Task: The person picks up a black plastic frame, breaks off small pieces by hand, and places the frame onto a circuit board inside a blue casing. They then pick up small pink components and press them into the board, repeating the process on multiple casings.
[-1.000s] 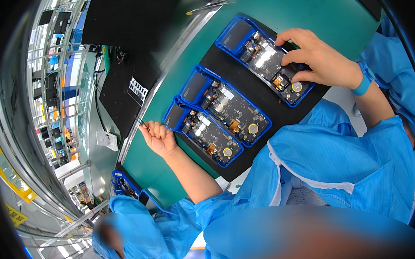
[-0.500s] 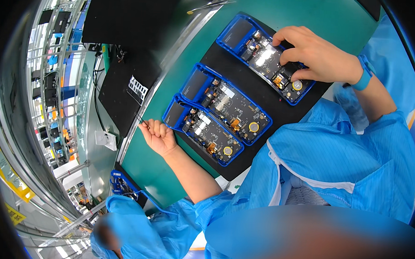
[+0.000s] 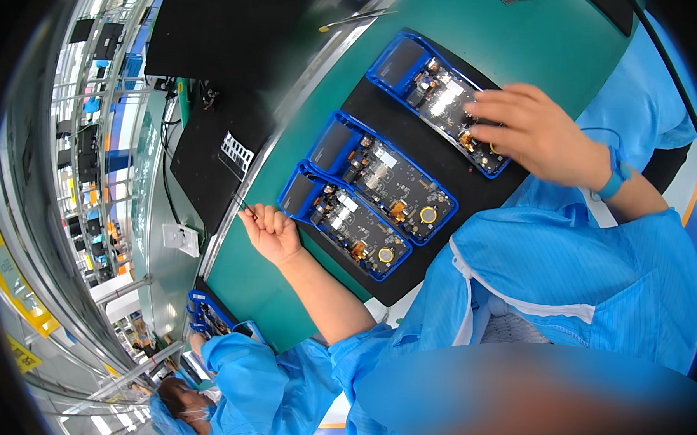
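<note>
Three blue-framed devices with bare black circuit boards lie on a black mat (image 3: 353, 101): one at the far right (image 3: 446, 93), one in the middle (image 3: 393, 184), one nearer left (image 3: 356, 226). Over the lower end of the far-right device is my right hand (image 3: 535, 136), fingers stretched out and apart, partly hiding its board and round yellow-rimmed cell. Nothing shows in that hand. My left hand (image 3: 272, 231) is closed beside the nearer-left device, by the bench's metal edge. A thin dark pointed tool (image 3: 245, 206) sticks out from its fingertips.
Across the metal rail, a small white sheet with dark labels (image 3: 235, 156) lies on a black surface. A co-worker in blue (image 3: 268, 377) sits at the lower left by another blue device (image 3: 206, 314). A blue wrist strap (image 3: 616, 176) circles my right wrist.
My right hand has drawn back toward me, and its curled fingers have straightened, uncovering more of the far-right board. My left hand has barely moved. The co-worker has leaned, and their hand reaches the blue device.
</note>
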A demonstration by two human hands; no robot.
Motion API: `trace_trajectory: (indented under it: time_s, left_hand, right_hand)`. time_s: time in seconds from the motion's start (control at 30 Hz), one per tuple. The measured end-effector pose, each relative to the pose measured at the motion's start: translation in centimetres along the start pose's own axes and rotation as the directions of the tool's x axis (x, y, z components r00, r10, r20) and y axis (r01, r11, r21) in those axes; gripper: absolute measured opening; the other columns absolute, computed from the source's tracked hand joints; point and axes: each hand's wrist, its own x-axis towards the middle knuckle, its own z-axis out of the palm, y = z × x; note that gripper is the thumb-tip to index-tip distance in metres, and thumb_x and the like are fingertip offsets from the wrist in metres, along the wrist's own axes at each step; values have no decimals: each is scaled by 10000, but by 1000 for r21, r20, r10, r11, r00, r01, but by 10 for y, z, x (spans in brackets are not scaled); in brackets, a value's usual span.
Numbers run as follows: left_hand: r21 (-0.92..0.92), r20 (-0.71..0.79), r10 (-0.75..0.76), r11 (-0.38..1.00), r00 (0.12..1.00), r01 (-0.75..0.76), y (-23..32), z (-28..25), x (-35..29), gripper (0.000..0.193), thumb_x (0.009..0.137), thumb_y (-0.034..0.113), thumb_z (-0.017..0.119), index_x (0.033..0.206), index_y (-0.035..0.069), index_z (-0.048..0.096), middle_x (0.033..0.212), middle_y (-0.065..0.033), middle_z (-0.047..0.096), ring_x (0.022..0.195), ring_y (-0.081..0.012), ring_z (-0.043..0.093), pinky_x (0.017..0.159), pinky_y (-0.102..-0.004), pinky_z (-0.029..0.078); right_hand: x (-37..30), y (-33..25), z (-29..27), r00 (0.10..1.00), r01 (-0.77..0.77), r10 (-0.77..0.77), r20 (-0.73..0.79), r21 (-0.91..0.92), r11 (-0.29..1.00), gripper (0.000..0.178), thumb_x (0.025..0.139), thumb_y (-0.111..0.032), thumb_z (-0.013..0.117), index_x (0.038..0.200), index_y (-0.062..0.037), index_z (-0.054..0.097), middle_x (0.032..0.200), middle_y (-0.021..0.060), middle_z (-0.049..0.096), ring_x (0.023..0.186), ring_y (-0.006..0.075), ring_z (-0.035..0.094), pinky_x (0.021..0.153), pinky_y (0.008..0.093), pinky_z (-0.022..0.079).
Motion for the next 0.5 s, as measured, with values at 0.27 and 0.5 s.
trace_trajectory:
  time_s: [0.27, 0.5]
  left_hand:
    - [-105, 29, 83, 991, 996, -79, 3, 9, -11, 271, 982, 245, 452, 837, 30, 530, 608, 20, 295, 465, -62, 223, 381, -213, 170]
    - [-48, 90, 50, 998, 995, -46, -16, 62, -41, 267, 986, 220, 435, 836, 21, 532, 612, 27, 311, 463, -59, 234, 382, -216, 173]
  right_hand:
    - [-16, -27, 12, 989, -73, 82, 123, -83, 994, 535, 757, -385, 643, 1184, -74, 559, 1330, 92, 489, 1254, 241, 441, 1057, 454, 302]
    - [-11, -29, 24, 992, -56, 66, 103, -101, 993, 568, 811, -445, 568, 1217, -49, 531, 1344, 99, 470, 1285, 236, 400, 1082, 462, 247]
